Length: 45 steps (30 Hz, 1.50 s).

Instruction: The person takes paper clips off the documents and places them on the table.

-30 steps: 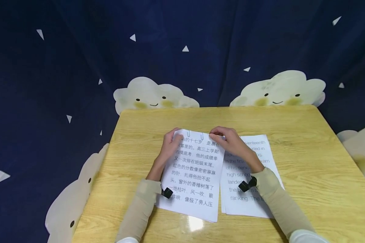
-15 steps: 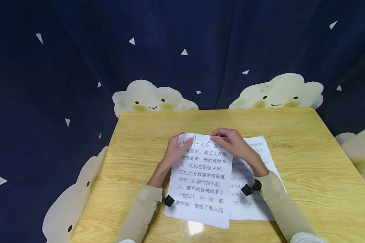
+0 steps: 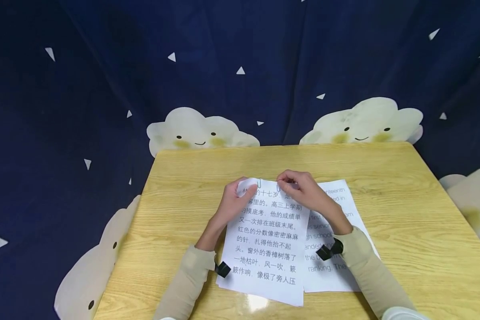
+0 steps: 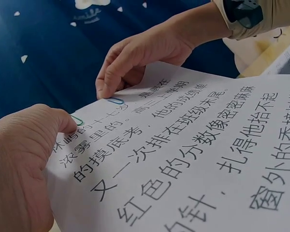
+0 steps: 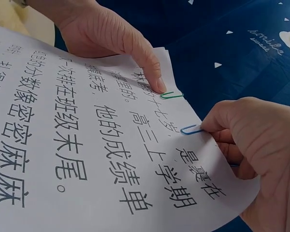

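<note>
A stack of printed Chinese sheets (image 3: pixel 268 253) is held up by its top edge in the head view. My left hand (image 3: pixel 234 204) grips its upper left corner, thumb on the front and fingers hidden behind. That thumb tip presses beside a green paper clip (image 5: pixel 171 95) on the edge. At the same edge, a blue paper clip (image 5: pixel 189 129) sits to the right of the green one. My right hand (image 3: pixel 306 191) pinches the outer end of the blue clip between thumb and index finger, the other fingers curled below the edge.
Printed English sheets (image 3: pixel 328 282) lie on the wooden table (image 3: pixel 416 213) at the right, partly under the Chinese stack and my right forearm. A dark blue curtain (image 3: pixel 224 53) with cloud shapes hangs behind the table's far edge.
The Chinese stack has shifted right and slightly toward me, covering more of the English sheets. My left thumb has moved inward along the top edge to the green clip. My right hand stays near the blue clip.
</note>
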Tool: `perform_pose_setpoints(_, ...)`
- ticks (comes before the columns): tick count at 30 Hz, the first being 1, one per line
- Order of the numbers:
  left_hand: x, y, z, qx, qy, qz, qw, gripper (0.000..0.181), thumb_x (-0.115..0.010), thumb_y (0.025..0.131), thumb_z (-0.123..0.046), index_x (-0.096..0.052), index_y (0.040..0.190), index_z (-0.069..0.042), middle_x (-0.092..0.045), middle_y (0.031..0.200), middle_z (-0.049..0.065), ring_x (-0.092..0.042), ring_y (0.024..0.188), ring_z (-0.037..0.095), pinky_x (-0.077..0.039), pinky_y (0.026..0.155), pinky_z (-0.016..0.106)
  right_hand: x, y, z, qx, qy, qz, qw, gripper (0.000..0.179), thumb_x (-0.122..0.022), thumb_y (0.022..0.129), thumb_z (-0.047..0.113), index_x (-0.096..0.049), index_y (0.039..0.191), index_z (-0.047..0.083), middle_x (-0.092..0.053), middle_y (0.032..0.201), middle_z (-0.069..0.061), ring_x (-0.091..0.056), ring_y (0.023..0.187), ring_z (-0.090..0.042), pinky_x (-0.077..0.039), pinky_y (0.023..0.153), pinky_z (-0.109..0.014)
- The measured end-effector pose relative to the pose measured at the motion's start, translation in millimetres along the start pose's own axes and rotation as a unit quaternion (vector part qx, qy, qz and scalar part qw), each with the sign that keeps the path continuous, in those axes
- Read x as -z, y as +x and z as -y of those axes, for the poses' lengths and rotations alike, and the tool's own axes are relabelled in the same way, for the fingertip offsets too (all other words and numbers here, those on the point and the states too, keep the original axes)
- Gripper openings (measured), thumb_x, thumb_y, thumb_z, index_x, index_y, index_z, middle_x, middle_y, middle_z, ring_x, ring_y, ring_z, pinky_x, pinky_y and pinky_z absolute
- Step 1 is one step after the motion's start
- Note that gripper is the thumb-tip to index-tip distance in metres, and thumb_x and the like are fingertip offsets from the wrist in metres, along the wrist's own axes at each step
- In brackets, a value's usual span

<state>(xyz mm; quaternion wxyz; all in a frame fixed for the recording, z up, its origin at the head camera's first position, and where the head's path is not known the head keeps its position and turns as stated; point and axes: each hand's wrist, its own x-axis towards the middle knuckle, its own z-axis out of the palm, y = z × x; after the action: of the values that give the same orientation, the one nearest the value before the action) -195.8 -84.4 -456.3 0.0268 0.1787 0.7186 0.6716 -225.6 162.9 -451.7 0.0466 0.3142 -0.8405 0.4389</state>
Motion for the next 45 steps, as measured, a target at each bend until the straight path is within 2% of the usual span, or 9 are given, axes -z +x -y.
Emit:
perform_pose_setpoints(8,-1.2,-3.0,-5.8,-0.007,0.021,0.006,0.9997,0.018,-0.06,0.098,-0.011,-0.065,0.105,0.004,-0.061,0.076,0.025,-0.057,0.06,0.04,-0.048,0.048,0.027,-1.6,-1.1,1.1,0.003,-0.005,-0.009,0.9999,0.01,-0.057,0.096,0.01,-0.066,0.094,0.014,-0.064,0.084,0.005,-0.056,0.072,-0.011,-0.048,0.064,-0.022)
perform_pose_setpoints(19,-0.6,0.4,-3.5,-0.03,0.029,0.008,0.9991,0.018,-0.059,0.098,-0.01,-0.064,0.107,0.004,-0.062,0.077,0.023,-0.058,0.06,0.037,-0.048,0.05,0.025,-1.3,0.9,2.7,0.002,-0.014,-0.036,0.9992,0.009,-0.058,0.097,0.014,-0.066,0.093,0.014,-0.065,0.086,0.005,-0.057,0.075,-0.01,-0.049,0.07,-0.022)
perform_pose_setpoints(29,-1.7,1.0,-5.0,-0.031,0.028,0.006,0.9991,0.016,-0.059,0.097,-0.008,-0.064,0.106,0.005,-0.063,0.077,0.024,-0.061,0.058,0.037,-0.052,0.048,0.027,-2.2,0.1,4.4,-0.012,-0.016,-0.044,0.9988,0.009,-0.058,0.097,0.018,-0.066,0.095,0.014,-0.066,0.088,0.005,-0.06,0.079,-0.01,-0.056,0.079,-0.033)
perform_pose_setpoints(38,-1.6,0.6,-4.7,-0.038,0.033,0.005,0.9987,0.015,-0.06,0.097,-0.008,-0.064,0.103,0.006,-0.061,0.073,0.019,-0.059,0.056,0.032,-0.05,0.047,0.027,-3.3,-1.0,4.9,-0.016,-0.015,-0.058,0.9981,0.007,-0.059,0.096,0.016,-0.066,0.094,0.014,-0.066,0.086,0.006,-0.057,0.077,-0.011,-0.049,0.075,-0.025)
perform_pose_setpoints(45,-1.4,1.9,-5.3,-0.049,0.041,-0.004,0.9979,0.014,-0.06,0.096,-0.007,-0.064,0.101,0.006,-0.06,0.073,0.019,-0.057,0.057,0.028,-0.049,0.049,0.026,-3.7,-0.2,6.2,-0.015,-0.008,-0.066,0.9977,0.006,-0.061,0.096,0.015,-0.066,0.095,0.015,-0.066,0.086,0.006,-0.057,0.078,-0.011,-0.048,0.075,-0.025)
